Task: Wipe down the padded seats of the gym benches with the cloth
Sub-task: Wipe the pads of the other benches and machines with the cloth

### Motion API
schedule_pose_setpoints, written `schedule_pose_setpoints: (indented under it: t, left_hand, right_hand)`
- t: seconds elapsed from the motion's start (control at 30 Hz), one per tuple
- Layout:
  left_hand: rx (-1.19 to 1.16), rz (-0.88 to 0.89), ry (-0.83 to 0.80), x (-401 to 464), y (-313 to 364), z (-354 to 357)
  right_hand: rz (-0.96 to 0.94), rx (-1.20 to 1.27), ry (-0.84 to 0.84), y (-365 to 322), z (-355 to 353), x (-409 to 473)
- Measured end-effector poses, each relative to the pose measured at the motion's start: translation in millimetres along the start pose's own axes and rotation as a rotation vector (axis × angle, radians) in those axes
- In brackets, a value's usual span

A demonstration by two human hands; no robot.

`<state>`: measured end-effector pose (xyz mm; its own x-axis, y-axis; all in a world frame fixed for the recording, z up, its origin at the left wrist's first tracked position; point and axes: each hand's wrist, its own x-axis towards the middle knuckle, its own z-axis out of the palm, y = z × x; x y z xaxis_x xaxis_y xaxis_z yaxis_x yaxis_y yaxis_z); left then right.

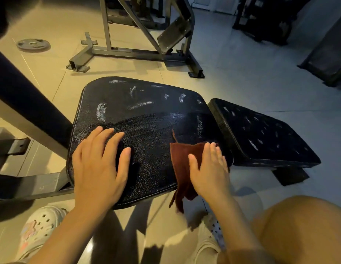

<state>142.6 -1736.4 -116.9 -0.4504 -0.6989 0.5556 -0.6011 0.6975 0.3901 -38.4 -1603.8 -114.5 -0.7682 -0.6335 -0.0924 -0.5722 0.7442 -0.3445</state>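
Observation:
A black padded seat (146, 111) with cracked, worn vinyl fills the middle of the head view. A second black pad (261, 134) adjoins it on the right. My left hand (101, 161) rests flat on the seat's near left part, fingers straight and spread. My right hand (209, 166) presses flat on a dark red cloth (182, 161) at the seat's near right edge. The cloth's lower end hangs over the front edge of the seat.
A grey metal bench frame (127, 52) stands on the tiled floor beyond the seat. A weight plate (33, 45) lies on the floor at far left. A dark padded bar (23, 96) slants past the seat's left side. My knee (303, 231) and light shoes (40, 227) are below.

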Motion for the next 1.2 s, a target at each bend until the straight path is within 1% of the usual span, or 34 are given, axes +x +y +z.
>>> schedule_pose_setpoints:
  t: [0.1, 0.17, 0.23, 0.4, 0.5, 0.57, 0.67, 0.73, 0.8, 0.9, 0.97, 1.07, 1.13, 1.2]
  left_hand:
    - [-0.012, 0.026, 0.024, 1.0, 0.9, 0.6]
    - [-0.015, 0.033, 0.021, 0.9, 0.9, 0.5]
    - [-0.02, 0.034, 0.015, 0.3, -0.1, 0.1]
    - [-0.023, 0.036, 0.027, -1.9, -1.5, 1.1]
    - [-0.024, 0.018, 0.033, 0.1, -0.9, 2.1]
    - [-0.022, 0.019, 0.028, 1.1, -0.9, 2.1]
    - [-0.027, 0.028, 0.026, 0.3, 0.1, 1.1]
    - [-0.02, 0.039, 0.038, 0.1, -0.1, 0.6]
    - [-0.015, 0.055, 0.042, 0.6, -1.5, 1.6]
    - [-0.013, 0.06, 0.062, -0.6, -1.8, 3.9]
    - [-0.025, 0.034, 0.091, -0.7, 1.0, 4.3]
    - [-0.015, -0.014, 0.098, 0.1, 2.3, 3.1]
    - [-0.011, -0.002, 0.094, 0.0, 2.6, 2.3]
    - [-0.009, 0.006, 0.086, 0.0, 3.3, 1.5]
  right_hand:
    - [-0.127, 0.036, -0.038, -15.3, 7.8, -39.9]
    - [-0.164, 0.03, -0.068, -14.0, 7.6, -44.2]
    - [-0.146, 0.02, -0.06, -5.4, 6.9, -29.0]
    - [-0.003, -0.029, -0.029, 18.7, -1.2, 36.8]
    - [-0.012, -0.072, -0.037, 23.8, -6.4, 56.7]
    - [-0.055, -0.077, -0.049, 18.0, -7.3, 50.9]
    - [-0.233, -0.065, -0.077, -0.9, 0.7, 22.7]
    - [-0.312, -0.054, -0.082, -7.4, 4.5, 14.6]
    - [-0.295, -0.061, -0.077, -3.7, 3.4, 29.0]
    - [-0.165, -0.076, -0.05, 4.9, -3.0, 74.1]
    - [-0.119, -0.085, -0.051, 3.0, -5.5, 103.7]
    - [-0.15, -0.093, -0.032, -8.0, -4.2, 122.9]
    - [-0.199, -0.088, -0.021, -12.1, -2.6, 115.6]
    - [-0.289, -0.071, -0.036, -13.5, -0.7, 96.0]
